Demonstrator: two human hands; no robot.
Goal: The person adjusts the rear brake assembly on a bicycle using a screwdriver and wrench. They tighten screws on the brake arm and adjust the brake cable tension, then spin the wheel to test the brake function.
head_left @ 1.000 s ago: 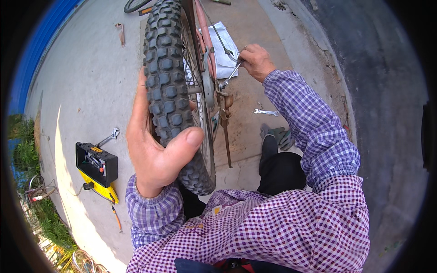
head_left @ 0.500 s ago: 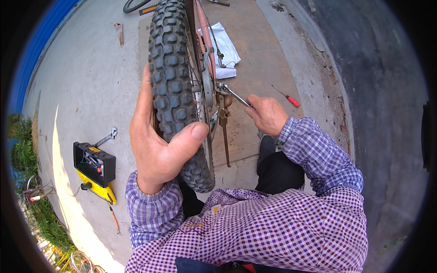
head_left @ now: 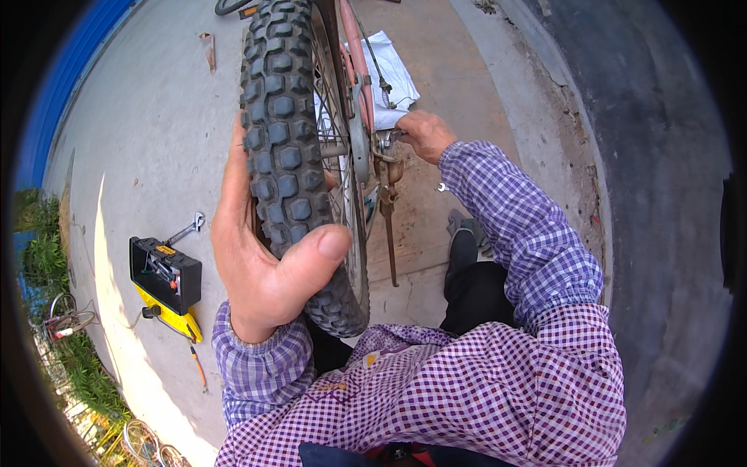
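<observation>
Head view showed us crouched over a bicycle turned so that its knobby tyre [head_left: 286,148] rose straight up in front of us, filling the picture from the centre toward 12 o'clock. We judged the work at the axle to be under way and not finished: the wheel sat in the pink frame [head_left: 352,47], and a spanner [head_left: 187,230] and an open black and yellow tool case [head_left: 166,274] lay out on the concrete floor [head_left: 140,132] at 9 o'clock. Our left hand [head_left: 261,257] was spread wide around the tyre, the thumb pressed across the tread and the fingers hidden behind it. Our right hand [head_left: 424,134], at 1 o'clock, was closed at the hub [head_left: 380,148], apparently around a small metal tool, though we could not tell what kind. A white cloth [head_left: 393,74] lay on the ground just beyond it.
</observation>
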